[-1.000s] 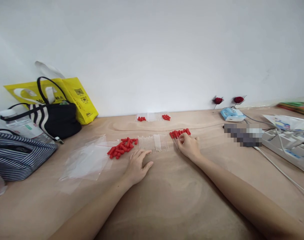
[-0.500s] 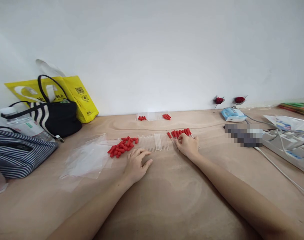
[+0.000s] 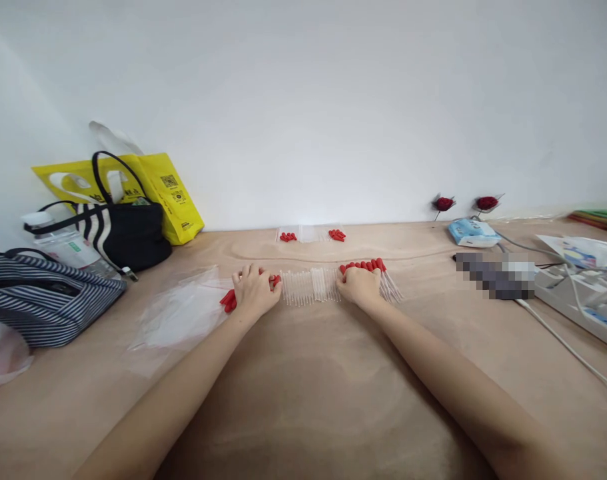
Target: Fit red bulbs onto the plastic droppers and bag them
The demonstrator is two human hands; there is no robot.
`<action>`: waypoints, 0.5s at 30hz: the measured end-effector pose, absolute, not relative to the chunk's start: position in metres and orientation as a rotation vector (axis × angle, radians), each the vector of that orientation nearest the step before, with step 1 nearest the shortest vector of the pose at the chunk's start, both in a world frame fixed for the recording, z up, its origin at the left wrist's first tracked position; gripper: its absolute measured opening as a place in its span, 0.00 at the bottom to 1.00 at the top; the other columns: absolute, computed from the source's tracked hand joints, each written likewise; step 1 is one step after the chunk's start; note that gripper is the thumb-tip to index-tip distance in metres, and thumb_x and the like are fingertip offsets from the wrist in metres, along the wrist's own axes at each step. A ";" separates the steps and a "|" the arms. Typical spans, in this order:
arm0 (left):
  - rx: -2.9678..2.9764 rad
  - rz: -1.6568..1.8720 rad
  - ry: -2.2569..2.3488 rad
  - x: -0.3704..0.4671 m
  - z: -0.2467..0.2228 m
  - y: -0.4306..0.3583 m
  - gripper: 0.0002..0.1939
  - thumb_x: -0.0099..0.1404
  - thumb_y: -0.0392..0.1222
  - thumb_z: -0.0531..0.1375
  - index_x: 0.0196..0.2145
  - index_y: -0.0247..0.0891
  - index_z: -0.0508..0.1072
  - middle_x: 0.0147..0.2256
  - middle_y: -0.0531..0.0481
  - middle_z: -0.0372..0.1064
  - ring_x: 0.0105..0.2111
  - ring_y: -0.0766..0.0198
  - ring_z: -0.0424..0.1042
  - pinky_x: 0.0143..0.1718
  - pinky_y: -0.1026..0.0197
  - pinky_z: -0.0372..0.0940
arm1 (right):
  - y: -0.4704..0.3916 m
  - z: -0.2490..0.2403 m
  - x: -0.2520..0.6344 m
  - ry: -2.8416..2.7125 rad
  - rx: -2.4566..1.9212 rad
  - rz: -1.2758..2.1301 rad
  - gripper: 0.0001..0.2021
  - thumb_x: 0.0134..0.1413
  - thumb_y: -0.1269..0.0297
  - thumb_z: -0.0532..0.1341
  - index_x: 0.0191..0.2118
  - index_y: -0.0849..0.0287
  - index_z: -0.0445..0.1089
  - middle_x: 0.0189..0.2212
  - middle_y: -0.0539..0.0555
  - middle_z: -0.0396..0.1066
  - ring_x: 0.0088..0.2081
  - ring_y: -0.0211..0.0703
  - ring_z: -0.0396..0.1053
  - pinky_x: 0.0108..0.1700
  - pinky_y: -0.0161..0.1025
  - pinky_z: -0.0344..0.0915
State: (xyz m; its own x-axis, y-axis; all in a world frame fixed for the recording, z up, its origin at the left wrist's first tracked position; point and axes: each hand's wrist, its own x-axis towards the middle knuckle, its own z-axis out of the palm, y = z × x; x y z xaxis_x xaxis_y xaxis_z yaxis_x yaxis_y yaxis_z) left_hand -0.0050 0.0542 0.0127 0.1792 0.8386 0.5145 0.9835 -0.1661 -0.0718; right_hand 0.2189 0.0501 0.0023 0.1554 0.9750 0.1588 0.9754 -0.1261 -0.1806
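A row of thin clear dropper tubes (image 3: 308, 287) lies side by side on the wooden table. Left of it, my left hand (image 3: 253, 291) rests over a pile of red rubber bulbs (image 3: 228, 301), its bent fingers spread among them and covering most of the pile. My right hand (image 3: 360, 287) is curled at the right end of the tube row, fingertips closed together; whatever they pinch is hidden. Beside and partly under that hand lie several droppers (image 3: 390, 283), clear tubes with red bulbs on one end, fanned out in a line.
Clear plastic bags (image 3: 178, 310) lie left of the bulbs. Small bagged red bulbs (image 3: 337, 235) sit by the wall. A striped pouch (image 3: 48, 293), a black bag (image 3: 128, 233) and a yellow bag (image 3: 178, 200) stand left. A tissue pack (image 3: 473, 232) and a power strip (image 3: 573, 293) are right.
My left hand has moved left and away from me onto the pile of red bulbs. My right hand has shifted left to the end of the tube row, baring the finished droppers' tubes.
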 end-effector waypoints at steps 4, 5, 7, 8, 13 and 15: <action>-2.097 -0.429 -1.721 -0.002 0.009 0.061 0.12 0.55 0.46 0.54 0.22 0.37 0.72 0.34 0.41 0.66 0.41 0.48 0.59 0.41 0.47 0.51 | 0.058 0.002 0.213 -1.902 -2.229 0.016 0.09 0.43 0.69 0.55 0.28 0.61 0.72 0.28 0.62 0.72 0.32 0.50 0.68 0.38 0.47 0.47; -2.096 -0.423 -1.726 -0.002 0.009 0.062 0.12 0.55 0.45 0.54 0.22 0.37 0.72 0.34 0.41 0.66 0.41 0.48 0.59 0.41 0.47 0.51 | 0.059 0.002 0.212 -1.906 -2.230 0.020 0.09 0.42 0.70 0.55 0.28 0.62 0.72 0.28 0.62 0.72 0.33 0.51 0.68 0.39 0.48 0.47; -2.089 -0.432 -1.738 -0.002 0.009 0.061 0.11 0.54 0.44 0.54 0.22 0.36 0.72 0.34 0.41 0.66 0.40 0.48 0.60 0.41 0.46 0.51 | 0.060 0.003 0.210 -1.911 -2.229 0.023 0.09 0.42 0.71 0.55 0.28 0.62 0.72 0.28 0.62 0.72 0.33 0.51 0.68 0.39 0.48 0.48; -2.086 -0.450 -1.737 -0.002 0.010 0.059 0.10 0.54 0.43 0.55 0.22 0.36 0.72 0.34 0.41 0.66 0.40 0.48 0.60 0.41 0.46 0.51 | 0.059 0.004 0.209 -1.914 -2.225 0.022 0.09 0.43 0.71 0.54 0.28 0.63 0.72 0.28 0.62 0.72 0.32 0.50 0.68 0.38 0.48 0.48; -2.171 -0.689 -1.609 -0.003 0.015 0.031 0.08 0.55 0.42 0.55 0.27 0.37 0.72 0.35 0.43 0.66 0.40 0.50 0.61 0.43 0.46 0.50 | 0.042 0.012 0.213 -1.953 -2.144 -0.047 0.11 0.50 0.69 0.51 0.31 0.65 0.71 0.32 0.64 0.71 0.35 0.51 0.67 0.39 0.47 0.48; -2.328 -0.755 -1.493 -0.002 0.014 0.013 0.07 0.56 0.42 0.55 0.29 0.39 0.71 0.35 0.45 0.67 0.40 0.53 0.62 0.43 0.49 0.51 | 0.027 0.014 0.220 -2.066 -1.965 -0.116 0.11 0.52 0.68 0.51 0.33 0.65 0.69 0.34 0.64 0.71 0.38 0.51 0.65 0.39 0.44 0.49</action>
State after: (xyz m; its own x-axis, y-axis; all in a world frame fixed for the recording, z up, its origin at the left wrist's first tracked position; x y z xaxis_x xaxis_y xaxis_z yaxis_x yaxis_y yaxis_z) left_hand -0.0017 0.0125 0.0140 0.3315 0.7585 0.5611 0.9014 -0.4302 0.0490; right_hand 0.2196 0.0274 0.0142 -0.0301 0.9652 0.2599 0.9881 0.0679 -0.1378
